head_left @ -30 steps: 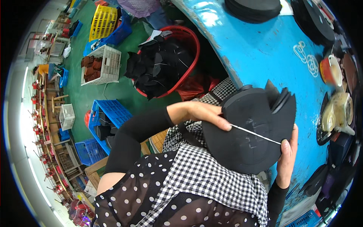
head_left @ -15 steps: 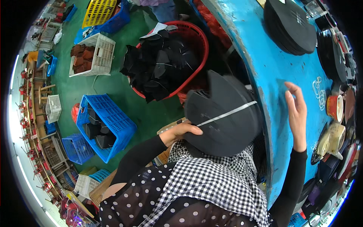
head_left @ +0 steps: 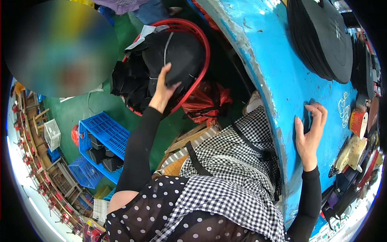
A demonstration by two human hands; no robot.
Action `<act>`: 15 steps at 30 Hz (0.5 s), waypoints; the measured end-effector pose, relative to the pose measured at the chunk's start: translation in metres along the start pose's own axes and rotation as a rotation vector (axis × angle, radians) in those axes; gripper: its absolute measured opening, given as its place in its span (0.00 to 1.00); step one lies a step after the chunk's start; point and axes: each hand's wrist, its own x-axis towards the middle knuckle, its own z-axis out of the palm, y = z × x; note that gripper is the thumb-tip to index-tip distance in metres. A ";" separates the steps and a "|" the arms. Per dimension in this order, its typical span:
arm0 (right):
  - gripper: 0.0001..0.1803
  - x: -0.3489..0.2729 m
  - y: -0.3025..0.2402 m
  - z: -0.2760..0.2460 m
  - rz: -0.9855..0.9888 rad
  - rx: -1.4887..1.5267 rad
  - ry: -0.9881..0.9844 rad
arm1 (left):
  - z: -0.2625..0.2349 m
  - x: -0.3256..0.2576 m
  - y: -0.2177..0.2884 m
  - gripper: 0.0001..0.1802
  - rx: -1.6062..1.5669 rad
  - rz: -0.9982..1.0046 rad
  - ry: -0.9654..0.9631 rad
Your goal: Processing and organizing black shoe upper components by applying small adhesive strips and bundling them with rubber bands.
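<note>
A thick bundle of black flat pieces (head_left: pixel 181 52), rounded and tied with a pale strip, lies on top of other black cut pieces (head_left: pixel 133 86) in the red basket (head_left: pixel 207 50). My left hand (head_left: pixel 161 92) is stretched out over the lower edge of this bundle, thumb and a finger spread apart. On the blue table (head_left: pixel 278 60) rests my right hand (head_left: pixel 311 139), fingers apart and slightly bent, holding nothing. A loose coil of white string (head_left: pixel 344 111) lies just beyond it.
Big stacks of black pieces (head_left: pixel 322 40) stand at the table's far right. A red-yellow tape roll (head_left: pixel 358 123) sits by the string. Left on the green floor is a blue crate (head_left: pixel 107 133) with black pieces. A red bag (head_left: pixel 205 103) lies beside the basket. A blurred patch covers the upper left.
My left hand has carried the black bundle from above my lap up and left into the red basket, and its fingers have spread. My right hand has come down slightly onto the table.
</note>
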 end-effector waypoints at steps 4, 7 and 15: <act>0.23 0.000 -0.001 -0.001 0.023 0.016 -0.015 | 0.028 0.082 0.014 0.49 -0.005 -0.099 0.222; 0.23 0.000 -0.001 0.000 0.010 0.051 0.012 | 0.033 0.110 -0.005 0.50 0.147 -0.256 0.281; 0.23 0.001 0.001 0.001 -0.023 0.059 0.074 | 0.050 -0.003 -0.117 0.30 0.529 -0.398 -0.315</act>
